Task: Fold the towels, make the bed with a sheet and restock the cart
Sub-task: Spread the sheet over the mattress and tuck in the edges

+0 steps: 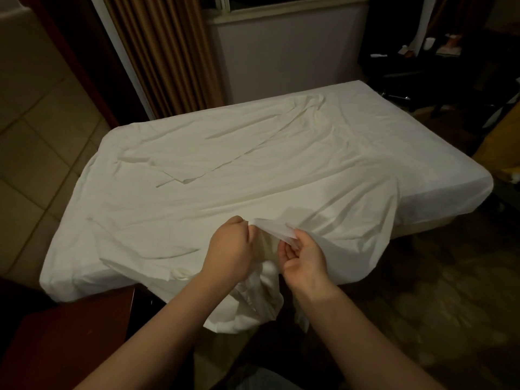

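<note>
I see a thin white sheet [253,164] lying loose over the bed [450,204]. Its cloth is soft and matte, rumpled into long shallow creases. One flat folded-back flap with a straight hem runs diagonally across the far half. The near edge of the sheet spills off the mattress in a limp, bunched drape between my forearms.

My left hand [229,246] is curled into a fist around a gather of that edge. My right hand [305,254], palm turned up with its fingers bent, pinches the hem. A short strip of fabric is stretched taut and slightly see-through between the two hands.

The mattress is a rounded-cornered slab. Beside it are square glazed floor tiles [33,130], a ribbed tan curtain [160,52], and a dark reddish wooden cabinet [70,327] at my lower left.
</note>
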`<action>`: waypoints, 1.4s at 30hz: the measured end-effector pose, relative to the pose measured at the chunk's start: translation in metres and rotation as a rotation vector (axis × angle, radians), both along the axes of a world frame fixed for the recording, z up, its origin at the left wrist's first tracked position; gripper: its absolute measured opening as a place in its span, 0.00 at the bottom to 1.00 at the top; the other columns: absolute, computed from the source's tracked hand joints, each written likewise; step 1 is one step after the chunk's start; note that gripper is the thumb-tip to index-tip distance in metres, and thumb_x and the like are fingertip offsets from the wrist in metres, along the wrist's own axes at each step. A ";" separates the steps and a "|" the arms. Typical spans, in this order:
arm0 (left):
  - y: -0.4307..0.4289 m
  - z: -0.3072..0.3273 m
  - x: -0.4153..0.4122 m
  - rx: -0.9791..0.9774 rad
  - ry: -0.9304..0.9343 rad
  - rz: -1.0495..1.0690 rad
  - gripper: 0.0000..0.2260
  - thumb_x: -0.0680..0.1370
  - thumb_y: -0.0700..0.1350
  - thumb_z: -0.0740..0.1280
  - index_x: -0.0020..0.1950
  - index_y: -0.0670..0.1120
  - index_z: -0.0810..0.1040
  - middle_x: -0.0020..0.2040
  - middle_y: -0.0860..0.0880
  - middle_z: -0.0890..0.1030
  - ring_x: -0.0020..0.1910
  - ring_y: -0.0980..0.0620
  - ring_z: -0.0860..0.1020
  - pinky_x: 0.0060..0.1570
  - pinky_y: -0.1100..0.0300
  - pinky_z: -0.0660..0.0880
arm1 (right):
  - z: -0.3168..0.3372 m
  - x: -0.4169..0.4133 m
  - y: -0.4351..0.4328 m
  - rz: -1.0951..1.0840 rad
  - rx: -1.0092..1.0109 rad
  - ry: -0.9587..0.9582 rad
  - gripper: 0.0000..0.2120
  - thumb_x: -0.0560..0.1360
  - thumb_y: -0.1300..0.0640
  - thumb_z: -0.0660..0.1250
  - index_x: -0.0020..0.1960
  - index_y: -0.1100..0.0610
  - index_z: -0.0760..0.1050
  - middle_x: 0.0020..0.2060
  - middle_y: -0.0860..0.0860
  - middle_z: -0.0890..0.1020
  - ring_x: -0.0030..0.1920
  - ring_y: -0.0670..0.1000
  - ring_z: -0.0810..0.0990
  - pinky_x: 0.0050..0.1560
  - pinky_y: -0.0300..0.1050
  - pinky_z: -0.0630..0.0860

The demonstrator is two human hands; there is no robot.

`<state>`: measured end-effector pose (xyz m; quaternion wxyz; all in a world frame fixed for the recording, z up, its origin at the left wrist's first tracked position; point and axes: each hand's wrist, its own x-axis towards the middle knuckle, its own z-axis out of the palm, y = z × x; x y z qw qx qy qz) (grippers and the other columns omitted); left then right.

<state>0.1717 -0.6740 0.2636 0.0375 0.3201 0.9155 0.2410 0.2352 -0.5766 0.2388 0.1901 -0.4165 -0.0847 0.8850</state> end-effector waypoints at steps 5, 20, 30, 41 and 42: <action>0.002 0.001 -0.005 0.021 -0.006 0.024 0.20 0.81 0.40 0.55 0.29 0.44 0.61 0.32 0.47 0.66 0.31 0.56 0.63 0.35 0.59 0.57 | -0.002 0.003 0.002 -0.042 0.019 0.020 0.02 0.76 0.67 0.63 0.47 0.64 0.74 0.42 0.57 0.78 0.43 0.51 0.78 0.30 0.36 0.79; 0.011 0.011 -0.015 0.171 -0.021 0.076 0.19 0.80 0.39 0.56 0.29 0.43 0.63 0.31 0.47 0.66 0.30 0.54 0.64 0.31 0.65 0.61 | -0.040 -0.019 0.026 -0.094 -0.248 -0.001 0.10 0.79 0.64 0.58 0.40 0.63 0.71 0.26 0.57 0.78 0.24 0.52 0.78 0.19 0.39 0.74; 0.007 0.018 -0.026 0.205 -0.065 0.147 0.19 0.80 0.39 0.56 0.28 0.44 0.60 0.30 0.47 0.64 0.29 0.54 0.62 0.30 0.59 0.58 | -0.056 -0.024 0.025 -0.146 -0.311 0.000 0.08 0.77 0.59 0.66 0.40 0.62 0.75 0.20 0.54 0.78 0.18 0.48 0.77 0.20 0.37 0.74; -0.011 0.014 -0.058 0.200 -0.100 0.257 0.18 0.80 0.40 0.55 0.30 0.43 0.59 0.29 0.47 0.64 0.29 0.52 0.62 0.28 0.59 0.57 | 0.015 0.001 0.042 -0.341 0.387 -0.117 0.01 0.78 0.64 0.64 0.48 0.61 0.74 0.43 0.51 0.77 0.44 0.47 0.77 0.42 0.39 0.77; -0.009 0.015 -0.057 0.206 -0.105 0.247 0.18 0.80 0.40 0.55 0.30 0.43 0.59 0.29 0.47 0.64 0.29 0.52 0.62 0.28 0.59 0.57 | 0.014 0.001 0.045 -0.320 0.402 -0.131 0.03 0.78 0.63 0.64 0.51 0.60 0.74 0.44 0.51 0.76 0.44 0.47 0.77 0.45 0.40 0.77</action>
